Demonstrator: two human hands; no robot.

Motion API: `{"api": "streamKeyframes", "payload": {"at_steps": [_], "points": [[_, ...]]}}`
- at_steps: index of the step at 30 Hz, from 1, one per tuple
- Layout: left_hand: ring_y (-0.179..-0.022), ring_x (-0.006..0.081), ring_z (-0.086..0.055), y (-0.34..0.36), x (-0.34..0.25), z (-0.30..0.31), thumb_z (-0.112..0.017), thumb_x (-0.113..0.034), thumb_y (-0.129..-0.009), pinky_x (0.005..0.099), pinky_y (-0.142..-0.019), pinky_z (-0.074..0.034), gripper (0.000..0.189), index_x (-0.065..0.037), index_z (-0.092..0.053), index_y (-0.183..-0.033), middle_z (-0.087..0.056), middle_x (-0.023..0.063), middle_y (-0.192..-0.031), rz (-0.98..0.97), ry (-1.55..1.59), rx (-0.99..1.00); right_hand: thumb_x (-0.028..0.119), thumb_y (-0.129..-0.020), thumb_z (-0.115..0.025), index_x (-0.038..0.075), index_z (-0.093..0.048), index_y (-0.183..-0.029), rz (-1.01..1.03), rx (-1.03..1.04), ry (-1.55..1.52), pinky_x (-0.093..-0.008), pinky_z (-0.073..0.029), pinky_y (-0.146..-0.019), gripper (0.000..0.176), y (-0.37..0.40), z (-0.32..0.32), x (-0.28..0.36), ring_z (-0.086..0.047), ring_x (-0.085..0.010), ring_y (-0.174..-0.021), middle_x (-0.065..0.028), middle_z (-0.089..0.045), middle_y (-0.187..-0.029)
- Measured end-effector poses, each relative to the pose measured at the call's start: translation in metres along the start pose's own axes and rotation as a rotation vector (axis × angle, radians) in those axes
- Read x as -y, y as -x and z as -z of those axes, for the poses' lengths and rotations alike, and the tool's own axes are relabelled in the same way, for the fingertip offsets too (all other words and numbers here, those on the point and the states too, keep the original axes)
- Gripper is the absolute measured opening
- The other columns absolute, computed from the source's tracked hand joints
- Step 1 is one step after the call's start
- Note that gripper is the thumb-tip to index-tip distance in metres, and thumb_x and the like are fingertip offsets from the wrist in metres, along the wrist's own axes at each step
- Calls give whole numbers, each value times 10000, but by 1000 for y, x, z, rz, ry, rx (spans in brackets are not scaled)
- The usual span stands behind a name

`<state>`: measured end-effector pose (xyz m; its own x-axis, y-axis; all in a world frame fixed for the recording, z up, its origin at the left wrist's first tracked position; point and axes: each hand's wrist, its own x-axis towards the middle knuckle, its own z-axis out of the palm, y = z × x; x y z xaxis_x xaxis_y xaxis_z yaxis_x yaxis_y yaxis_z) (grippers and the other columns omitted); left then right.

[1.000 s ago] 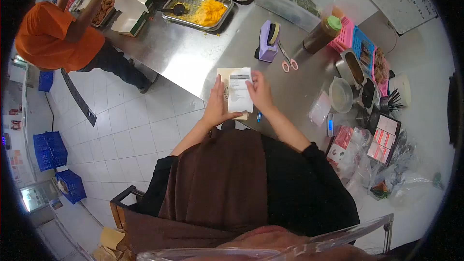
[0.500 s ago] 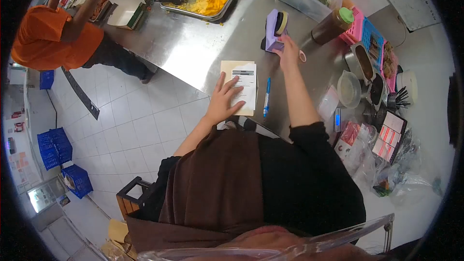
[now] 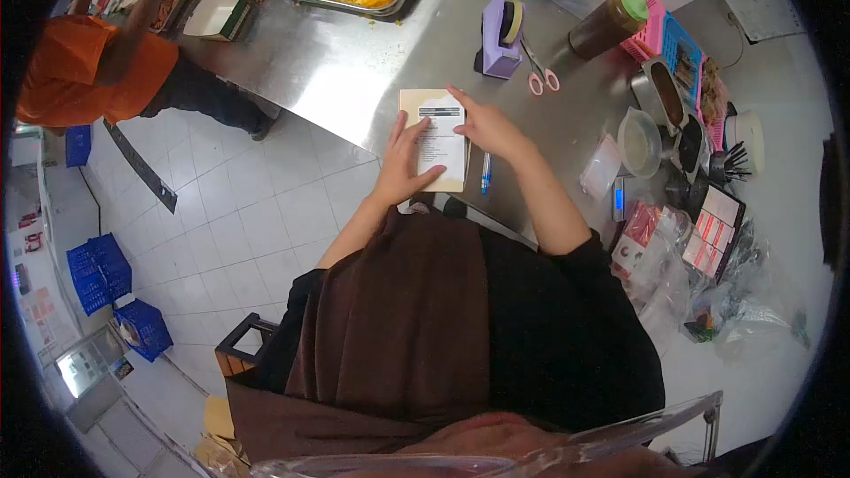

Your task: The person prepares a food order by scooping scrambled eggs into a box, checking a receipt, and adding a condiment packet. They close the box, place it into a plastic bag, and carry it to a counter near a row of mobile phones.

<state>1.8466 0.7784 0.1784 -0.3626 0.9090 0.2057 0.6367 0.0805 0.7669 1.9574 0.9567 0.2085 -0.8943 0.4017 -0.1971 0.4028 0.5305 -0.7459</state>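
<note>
A printed white slip (image 3: pixel 434 149) lies on a cream-coloured pad (image 3: pixel 408 99) at the table's near edge. My left hand (image 3: pixel 405 159) rests on the slip and pad with its fingers spread. At the pad's upper right is my right hand (image 3: pixel 487 127), index finger stretched out to the top corner and thumb at the slip's right edge. Whether a small piece of tape is at that fingertip is too small to tell. Beside the pad lies a blue pen (image 3: pixel 486 174), below my right hand. Farther back stand a purple tape dispenser (image 3: pixel 501 51) and pink-handled scissors (image 3: pixel 543 80).
A metal tray (image 3: pixel 403 2) of yellow food is at the back. A green-capped bottle (image 3: pixel 606 26), metal containers (image 3: pixel 657 106) and a plastic tub (image 3: pixel 637 143) stand at the right. A person in orange (image 3: pixel 133 62) is beside open boxes (image 3: pixel 215 4) at the left.
My right hand has moved from the tape dispenser to the pad's upper right corner, uncovering the scissors. My left hand stays on the slip. The view has shifted slightly.
</note>
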Motion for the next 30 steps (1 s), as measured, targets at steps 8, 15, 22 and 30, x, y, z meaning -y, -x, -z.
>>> {"api": "streamKeyframes", "payload": {"at_steps": [8,15,22,30], "points": [[-1344,314,-171,2,-4,1,-723,-329,-651,600,-998,-205,758,-132,-383,-1299,-414,105,-1313,98,-158,48,72,-741,-650,121,-283,-1352,-56,19,-686,-289,-452,-702,715,4,-12,-56,-572,-151,-709,-64,-586,-768],[-1338,333,-176,3,4,-2,-723,-328,-646,573,-1007,-216,757,-123,-388,-1293,-420,114,-1307,65,-118,40,147,-694,-719,111,-406,-1259,-6,-143,-157,-326,-425,-769,647,1,-20,-70,-532,-206,-805,-72,-526,-800],[-1321,361,-202,2,4,-2,-728,-299,-644,453,-1031,-247,752,-88,-400,-1286,-476,131,-1241,28,-102,4,264,-769,-673,48,-477,-1185,-62,-1206,123,-461,-368,-880,508,-47,12,-74,-428,-314,-1053,-133,-464,-1087],[-1307,383,-230,0,5,-3,-726,-284,-647,457,-1018,-280,723,-80,-415,-1267,-488,125,-1238,14,-92,-5,246,-840,-577,15,-563,-1039,-324,-655,-1265,-476,-474,-799,306,-63,51,-72,-497,-283,-1027,-145,-467,-1193]]}}
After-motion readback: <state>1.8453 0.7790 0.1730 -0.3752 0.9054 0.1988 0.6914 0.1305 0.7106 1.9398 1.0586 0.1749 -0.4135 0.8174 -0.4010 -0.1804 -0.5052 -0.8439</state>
